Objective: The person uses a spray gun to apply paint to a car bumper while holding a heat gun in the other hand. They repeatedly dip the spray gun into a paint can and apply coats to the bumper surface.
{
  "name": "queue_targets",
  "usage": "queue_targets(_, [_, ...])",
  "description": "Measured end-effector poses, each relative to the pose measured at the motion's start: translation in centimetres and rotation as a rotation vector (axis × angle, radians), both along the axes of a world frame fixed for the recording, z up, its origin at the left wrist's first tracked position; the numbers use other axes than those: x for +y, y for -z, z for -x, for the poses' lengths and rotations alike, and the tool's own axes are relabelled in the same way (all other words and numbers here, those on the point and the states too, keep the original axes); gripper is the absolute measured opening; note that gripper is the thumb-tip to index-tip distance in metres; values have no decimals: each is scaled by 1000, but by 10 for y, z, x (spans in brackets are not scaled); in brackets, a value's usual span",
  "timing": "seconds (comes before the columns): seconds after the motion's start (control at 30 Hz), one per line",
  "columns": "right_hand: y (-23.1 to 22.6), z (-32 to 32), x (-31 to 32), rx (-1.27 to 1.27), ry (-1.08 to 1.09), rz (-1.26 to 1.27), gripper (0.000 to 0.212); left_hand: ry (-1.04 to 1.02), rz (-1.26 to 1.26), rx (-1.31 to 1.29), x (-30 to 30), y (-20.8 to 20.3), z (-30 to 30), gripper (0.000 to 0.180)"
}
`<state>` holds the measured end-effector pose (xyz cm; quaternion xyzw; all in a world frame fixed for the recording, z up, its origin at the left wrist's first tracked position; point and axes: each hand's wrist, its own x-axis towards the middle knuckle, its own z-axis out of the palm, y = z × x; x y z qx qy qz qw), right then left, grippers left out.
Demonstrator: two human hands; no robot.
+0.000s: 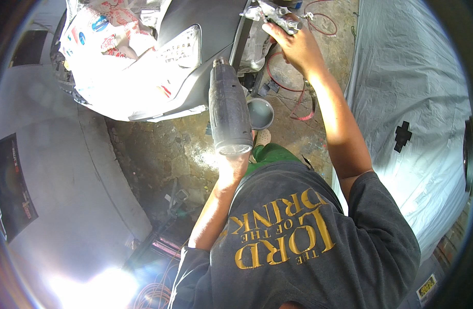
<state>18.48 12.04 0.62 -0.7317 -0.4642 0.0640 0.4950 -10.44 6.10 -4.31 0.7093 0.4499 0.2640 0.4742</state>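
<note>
The person's left hand (pixel 235 166) bears a dark grey, cylindrical heat-gun-like tool (pixel 230 110) with a narrow metal nozzle, held upright in the view before the torso, its tip beside the lower edge of a smooth, dark grey, curved panel (pixel 213 23); the fingers seem wrapped round a grip underneath, though the tool's body hides how each lies; the right hand (pixel 301 49), reaching far forward, closes on a silvery, lumpy, metal-looking object (pixel 283 19), thumb laid along it, the other fingers partly hidden. With 2 tools up at once, a firm left wrist and an even gap from the panel would serve best; the nozzle, if hot, is better aimed clear of the bare right forearm and the thin white plastic covering (pixel 105 51), creased and printed in red and blue, as such film could shrink or melt. Rippled, pale grey sheeting (pixel 396 87) hangs at the right; a thin red hose (pixel 271 69) curls over the rough, stained floor (pixel 159 147); 1 round, pale-rimmed container (pixel 272 112) stands just beside the tool in the view.
</note>
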Motion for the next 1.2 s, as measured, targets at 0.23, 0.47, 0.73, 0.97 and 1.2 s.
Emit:
queue_targets(0.23, [-25, 8, -22, 255, 82, 114, 41, -20, -10, -17, 0, 0, -3, 41])
queue_targets(0.47, [-31, 6, -22, 346, 2, 197, 39, -40, 57, -28, 1, 0, -1, 40])
queue_targets(0.73, [-20, 4, -16, 150, -159, 139, 36, -21, -20, 7, -2, 4, -3, 45])
queue_targets(0.97, [22, -40, 0, -166, -39, -145, 36, 14, -37, 13, -3, 1, -6, 51])
queue_targets(1.2, [-7, -20, -25, 280, 71, 236, 41, 71, -90, 43, 2, 12, -5, 54])
